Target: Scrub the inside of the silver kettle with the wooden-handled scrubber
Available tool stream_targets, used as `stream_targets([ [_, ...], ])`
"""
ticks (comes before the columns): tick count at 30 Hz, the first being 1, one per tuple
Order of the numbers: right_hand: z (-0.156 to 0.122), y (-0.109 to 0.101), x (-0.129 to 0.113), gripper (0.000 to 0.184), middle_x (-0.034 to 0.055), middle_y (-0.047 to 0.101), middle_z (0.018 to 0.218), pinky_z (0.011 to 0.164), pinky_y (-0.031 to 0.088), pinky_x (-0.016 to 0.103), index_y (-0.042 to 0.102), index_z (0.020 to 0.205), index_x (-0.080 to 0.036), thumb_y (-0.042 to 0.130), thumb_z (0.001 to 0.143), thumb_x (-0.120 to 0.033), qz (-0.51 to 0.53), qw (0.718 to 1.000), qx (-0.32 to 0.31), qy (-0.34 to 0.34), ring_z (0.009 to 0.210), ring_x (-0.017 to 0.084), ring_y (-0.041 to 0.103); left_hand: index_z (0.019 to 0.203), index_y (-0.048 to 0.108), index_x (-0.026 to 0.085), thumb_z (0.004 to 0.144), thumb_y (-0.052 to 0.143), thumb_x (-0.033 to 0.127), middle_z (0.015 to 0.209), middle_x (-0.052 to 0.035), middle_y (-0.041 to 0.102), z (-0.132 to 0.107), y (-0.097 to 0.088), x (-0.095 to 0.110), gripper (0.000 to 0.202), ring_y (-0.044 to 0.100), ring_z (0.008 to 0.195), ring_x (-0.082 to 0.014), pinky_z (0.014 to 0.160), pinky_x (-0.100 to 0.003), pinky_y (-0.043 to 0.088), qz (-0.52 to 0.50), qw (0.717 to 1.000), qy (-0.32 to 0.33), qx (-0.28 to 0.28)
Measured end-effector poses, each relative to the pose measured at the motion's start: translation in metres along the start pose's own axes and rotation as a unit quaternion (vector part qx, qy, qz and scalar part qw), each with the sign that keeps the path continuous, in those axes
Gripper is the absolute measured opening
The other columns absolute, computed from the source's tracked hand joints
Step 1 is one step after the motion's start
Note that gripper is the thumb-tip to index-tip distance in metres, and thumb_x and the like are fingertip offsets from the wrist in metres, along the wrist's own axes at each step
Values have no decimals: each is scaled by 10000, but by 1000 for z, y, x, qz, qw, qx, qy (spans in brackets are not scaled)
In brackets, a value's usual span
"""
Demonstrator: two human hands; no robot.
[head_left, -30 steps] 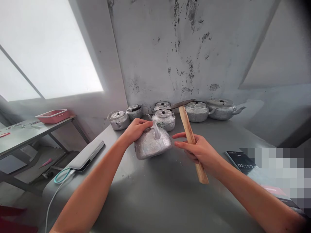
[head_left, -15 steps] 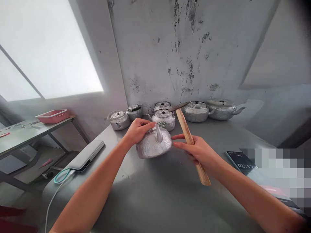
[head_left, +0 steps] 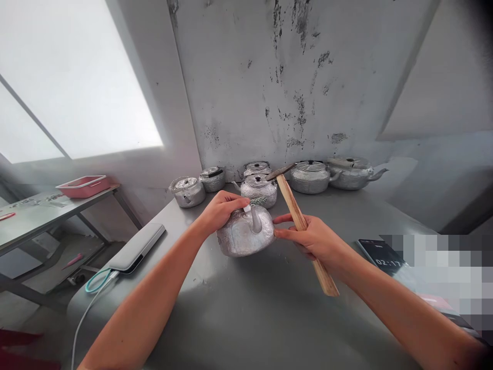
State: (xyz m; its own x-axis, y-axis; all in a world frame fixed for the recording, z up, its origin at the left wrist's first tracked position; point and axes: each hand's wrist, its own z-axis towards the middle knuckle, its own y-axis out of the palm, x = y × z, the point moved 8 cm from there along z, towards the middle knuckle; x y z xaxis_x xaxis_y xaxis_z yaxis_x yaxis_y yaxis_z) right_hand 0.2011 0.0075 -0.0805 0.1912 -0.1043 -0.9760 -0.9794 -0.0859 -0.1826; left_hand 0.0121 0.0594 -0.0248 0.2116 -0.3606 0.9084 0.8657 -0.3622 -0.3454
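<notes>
A dented aluminium kettle rests on the grey metal table, its spout pointing towards me. My left hand is closed over the kettle's upper left side. My right hand grips the wooden handle of a hammer, whose dark metal head points up and left, above the kettle; the fingertips of that hand touch the kettle's right side.
Several more aluminium kettles stand in a row against the stained back wall. A flat grey device with a teal cable lies at the table's left edge. A phone lies at the right. A second table with a pink tray is far left.
The kettle has been turned and lowered so it sits more upright. The hammer has swung a little to the left, and my right fingers have closed in on the kettle's side.
</notes>
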Motion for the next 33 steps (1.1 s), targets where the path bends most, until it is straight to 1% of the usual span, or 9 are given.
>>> stream_targets([
  [10, 0, -2, -1, 394, -131, 293, 443, 368, 162, 225, 706, 1053, -204, 808, 701, -350, -13, 1000, 16, 4, 408, 68, 212, 592, 483, 163, 904, 523, 525, 572, 37, 322, -1, -2, 2, 479, 278, 530, -96, 501, -260, 208, 27, 999, -5, 27],
  [17, 7, -8, 11, 323, -120, 299, 449, 362, 167, 216, 711, 1000, -202, 777, 691, -272, -33, 998, 40, 32, 403, 70, 240, 578, 337, 174, 944, 515, 464, 617, 39, 222, -7, 18, 14, 499, 196, 569, -101, 508, -275, 169, 122, 989, 54, -64],
  [19, 9, -8, 14, 271, -120, 286, 440, 359, 168, 215, 690, 985, -192, 727, 735, -288, -29, 998, 46, 45, 398, 75, 244, 580, 403, 166, 949, 521, 466, 603, 42, 254, -10, 25, 17, 489, 221, 564, -100, 505, -268, 191, 153, 981, 63, -99],
  [22, 9, -9, 16, 201, -121, 267, 474, 360, 184, 211, 625, 937, -198, 632, 819, -360, -4, 997, 53, 50, 414, 74, 224, 681, 604, 160, 915, 592, 439, 612, 34, 434, -16, 36, 19, 365, 354, 580, -101, 523, -242, 280, 177, 969, 66, -159],
  [24, 8, -10, 16, 198, -123, 241, 496, 362, 182, 211, 577, 884, -208, 590, 851, -403, 15, 997, 55, 49, 426, 71, 195, 769, 679, 163, 892, 629, 409, 652, 22, 527, -18, 40, 20, 279, 419, 605, -106, 541, -231, 324, 183, 965, 67, -175],
  [26, 9, -10, 16, 215, -127, 215, 500, 363, 167, 212, 534, 837, -220, 578, 862, -429, 29, 997, 51, 48, 432, 70, 169, 816, 700, 164, 899, 620, 412, 642, 19, 545, -16, 35, 20, 274, 435, 591, -108, 533, -229, 338, 167, 971, 72, -153],
  [29, 9, -10, 15, 315, -128, 211, 509, 368, 153, 211, 431, 745, -241, 612, 852, -475, 40, 997, 44, 42, 441, 66, 151, 840, 701, 167, 926, 579, 427, 675, 2, 589, -7, 8, 23, 300, 495, 618, -124, 567, -237, 380, 164, 981, 102, -25],
  [31, 8, -9, 15, 417, -123, 225, 516, 371, 150, 211, 359, 693, -249, 654, 826, -512, 42, 998, 39, 39, 444, 61, 157, 842, 706, 174, 910, 597, 404, 810, -27, 662, -4, -15, 22, 264, 560, 705, -146, 661, -254, 424, 238, 961, 117, 81],
  [33, 7, -8, 15, 451, -119, 242, 510, 373, 149, 210, 364, 676, -246, 693, 800, -529, 40, 998, 32, 37, 440, 58, 172, 881, 734, 181, 874, 629, 445, 900, -56, 692, 1, -25, 12, 284, 596, 775, -187, 709, -282, 438, 309, 943, 86, 93],
])
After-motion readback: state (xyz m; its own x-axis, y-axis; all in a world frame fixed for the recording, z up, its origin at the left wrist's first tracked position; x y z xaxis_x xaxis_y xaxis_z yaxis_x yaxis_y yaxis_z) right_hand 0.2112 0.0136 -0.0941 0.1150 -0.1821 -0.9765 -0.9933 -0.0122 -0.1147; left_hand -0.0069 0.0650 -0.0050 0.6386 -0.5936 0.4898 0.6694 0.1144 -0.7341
